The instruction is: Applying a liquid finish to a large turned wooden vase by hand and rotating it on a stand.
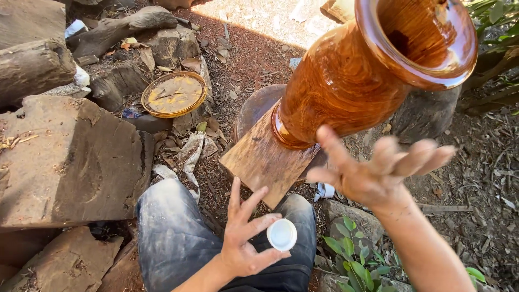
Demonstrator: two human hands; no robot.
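1. Vase [351,81], glossy wood, stands tilted on a plank [265,159] just beyond my right hand [373,173], its long axis leaning up and right.
2. Right grip is spread open, empty, nearer the vase.
3. Left hand [246,243] pinches a white cap [281,234].

We sit in an outdoor woodworking yard: rough logs [32,67] and slabs [70,157] lie on bark-strewn dirt [486,216], a glossy turned vase [367,70] stands on a board [265,159], weeds [351,259] growing nearby.

The left hand [243,243] pinches a white cap [281,234] in its fingers [268,222]; right hand [373,173] spreads open beside the glossy wooden vase [346,81].
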